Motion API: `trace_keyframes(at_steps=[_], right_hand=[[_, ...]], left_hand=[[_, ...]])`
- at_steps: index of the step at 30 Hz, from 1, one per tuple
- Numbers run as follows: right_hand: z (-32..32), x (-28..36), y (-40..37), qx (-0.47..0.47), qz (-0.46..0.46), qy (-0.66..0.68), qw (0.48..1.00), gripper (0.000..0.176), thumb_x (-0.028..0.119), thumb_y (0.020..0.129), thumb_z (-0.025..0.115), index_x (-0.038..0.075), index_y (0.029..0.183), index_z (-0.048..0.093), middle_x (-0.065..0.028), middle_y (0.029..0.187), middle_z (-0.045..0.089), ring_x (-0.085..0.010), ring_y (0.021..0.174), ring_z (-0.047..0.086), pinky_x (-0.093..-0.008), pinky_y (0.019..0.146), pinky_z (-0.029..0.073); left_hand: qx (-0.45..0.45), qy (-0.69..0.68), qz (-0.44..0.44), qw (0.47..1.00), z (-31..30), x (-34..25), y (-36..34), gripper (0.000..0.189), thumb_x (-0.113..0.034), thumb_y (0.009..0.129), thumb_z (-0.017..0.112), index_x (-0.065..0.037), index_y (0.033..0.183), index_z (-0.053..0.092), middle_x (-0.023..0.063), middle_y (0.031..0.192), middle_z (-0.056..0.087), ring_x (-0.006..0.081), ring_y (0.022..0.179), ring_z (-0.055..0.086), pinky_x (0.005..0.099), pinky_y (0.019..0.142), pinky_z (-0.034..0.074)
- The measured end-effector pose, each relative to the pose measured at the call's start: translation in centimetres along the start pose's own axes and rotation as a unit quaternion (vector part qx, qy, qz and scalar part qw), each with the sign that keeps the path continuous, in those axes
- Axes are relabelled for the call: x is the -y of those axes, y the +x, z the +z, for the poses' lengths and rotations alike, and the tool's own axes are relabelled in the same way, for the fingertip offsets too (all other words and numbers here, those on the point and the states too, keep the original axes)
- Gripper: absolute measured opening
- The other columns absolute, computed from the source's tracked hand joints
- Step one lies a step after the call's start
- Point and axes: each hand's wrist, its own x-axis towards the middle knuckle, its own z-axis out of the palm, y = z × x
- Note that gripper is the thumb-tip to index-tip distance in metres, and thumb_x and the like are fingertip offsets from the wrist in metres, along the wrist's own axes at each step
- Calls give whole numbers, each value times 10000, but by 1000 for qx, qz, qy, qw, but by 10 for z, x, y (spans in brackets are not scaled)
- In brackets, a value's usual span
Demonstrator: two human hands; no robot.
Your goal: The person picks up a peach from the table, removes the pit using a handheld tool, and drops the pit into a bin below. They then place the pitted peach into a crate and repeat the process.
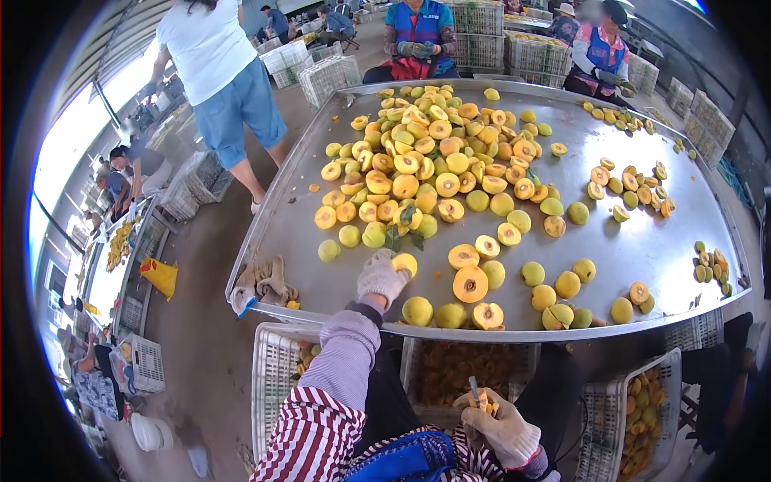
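My left hand, in a pale knitted glove, reaches over the near edge of the metal table. Its fingers are closed round a halved yellow fruit. Beyond it lies a large heap of halved and whole yellow-green fruit, with larger halves to its right. My right hand, also gloved, is low in front of my lap. It grips a small knife with the blade pointing up, and a bit of orange fruit shows at its fingers.
Crates stand below the table edge at left, middle and right, with fruit inside. Crumpled gloves lie on the table's left corner. Smaller fruit piles sit at the right. Two people sit across the table; another stands at its left.
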Motion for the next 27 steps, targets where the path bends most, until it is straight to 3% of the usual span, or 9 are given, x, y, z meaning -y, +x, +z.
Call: trace_keyframes(at_steps=[2, 5, 7, 8, 10, 12, 14, 19, 27], right_hand=[[8, 6, 4, 15, 3, -40, 999, 294, 130, 927, 671, 4, 1180, 589, -24, 787, 592, -93, 607, 547, -242, 535, 464], [6, 7, 5, 14, -40, -64, 997, 330, 227, 939, 698, 33, 1196, 626, 9, 841, 631, -49, 687, 561, -208, 649, 453], [13, 15, 5, -5, -80, -81, 994, 254, 150, 946, 659, 4, 1145, 601, -17, 777, 577, -82, 603, 535, -230, 542, 456], [16, 18, 5, -8, -73, -78, 994, 254, 150, 946, 659, 4, 1145, 601, -17, 777, 577, -82, 603, 535, -230, 542, 456], [20, 20, 4, -25, -98, -177, 979, 256, 174, 956, 648, 13, 1149, 602, -4, 754, 569, -75, 591, 518, -219, 550, 446], [23, 19, 4, -39, -124, -230, 965, 263, 204, 951, 665, 16, 1129, 618, -21, 752, 612, -97, 615, 563, -248, 581, 475], [28, 17, 2, -97, -257, -335, 901, 293, 288, 895, 734, 57, 1059, 659, -161, 721, 666, -292, 632, 681, -359, 616, 530], [31, 22, -6, -142, -338, -402, 839, 274, 259, 865, 777, 43, 941, 627, -154, 647, 626, -336, 574, 664, -388, 526, 520], [33, 10, -18, -167, -378, -401, 817, 271, 207, 867, 767, 10, 968, 610, -162, 689, 638, -361, 592, 662, -387, 549, 517]], left_hand=[[17, -72, 1, 997, -12, -6, -8, 613, -373, 830, 754, -73, 1323, 547, 168, 1180, 673, 307, 1030, 683, 409, 889, 547], [74, -373, -47, 924, -55, -33, -53, 532, -329, 884, 731, -72, 1315, 552, 113, 1086, 692, 213, 969, 685, 340, 798, 563], [147, -563, -33, 812, -71, -39, -88, 477, -282, 936, 694, -56, 1328, 544, 78, 1094, 675, 151, 953, 661, 299, 754, 561], [153, -563, -38, 811, -74, -41, -104, 477, -282, 936, 694, -56, 1328, 544, 78, 1094, 675, 151, 953, 661, 299, 754, 561], [203, -733, -15, 649, -75, -47, -131, 450, -233, 962, 660, -39, 1347, 533, 77, 1140, 661, 172, 988, 659, 334, 774, 572], [221, -760, -4, 611, -78, -62, -152, 474, -232, 965, 644, -25, 1372, 514, 101, 1199, 644, 213, 1073, 650, 353, 824, 579], [205, -806, 27, 554, -92, -87, -173, 479, -243, 985, 604, -19, 1393, 494, 123, 1260, 628, 266, 1166, 626, 373, 879, 577], [209, -738, 85, 636, -95, -93, -196, 608, -476, 1051, 489, 12, 1414, 474, 184, 1340, 603, 264, 1180, 624, 394, 1038, 486], [157, -716, 129, 668, -90, -108, -227, 588, -451, 1067, 468, 24, 1413, 491, 169, 1336, 611, 249, 1172, 622, 374, 1040, 476]])
